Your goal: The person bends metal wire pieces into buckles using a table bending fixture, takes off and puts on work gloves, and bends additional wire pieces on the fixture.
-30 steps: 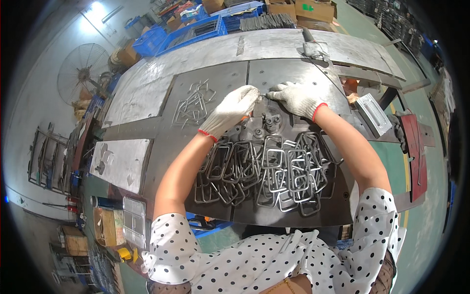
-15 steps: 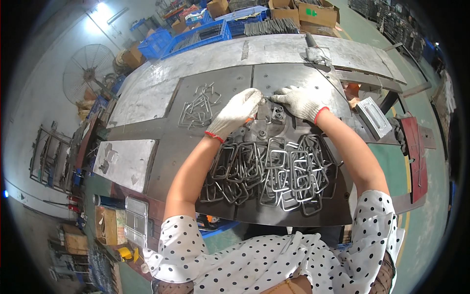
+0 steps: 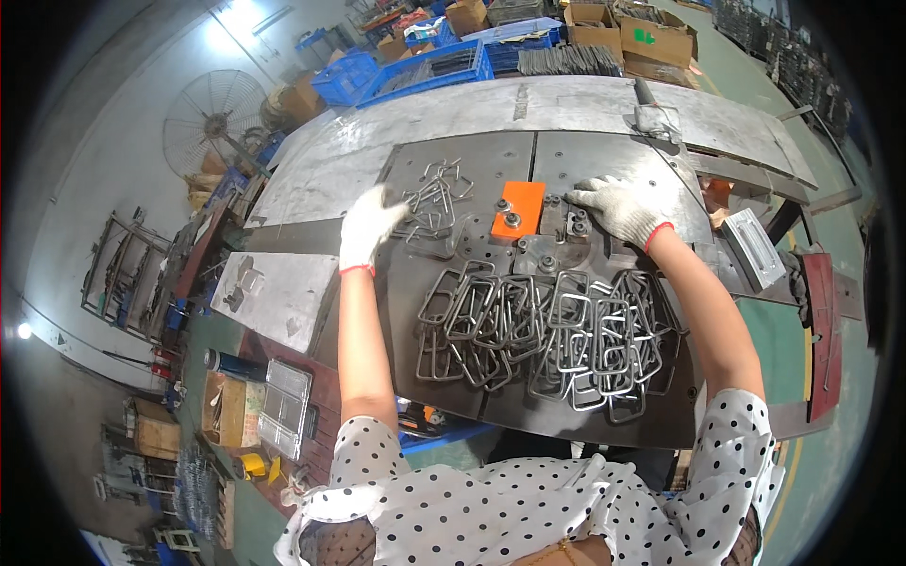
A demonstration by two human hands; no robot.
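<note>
My left hand [image 3: 371,228], in a white knit glove with a red cuff, is beside a small loose pile of bent wire pieces [image 3: 440,193]. Its thumb and fingers look apart, with nothing clearly held. My right hand [image 3: 623,209], gloved alike, lies with fingers stretched out beside a bolted metal fixture [image 3: 554,222]. An orange block [image 3: 517,209] with bolts sits at the fixture's left side. Closer to me, a large heap of rectangular steel wire frames [image 3: 566,330] covers the near part of the dark metal plate [image 3: 396,325].
A pale metal sheet [image 3: 283,300] stands off at the left. On the right are a silver ribbed block [image 3: 752,247] and a dark red panel [image 3: 823,330]. Blue crates [image 3: 429,74] and cardboard boxes [image 3: 656,40] are behind the table; a large fan [image 3: 215,123] is at far left.
My left hand has moved left from the fixture to the small wire pile, uncovering the orange block. The right hand stays by the fixture. The whole view has shifted slightly.
</note>
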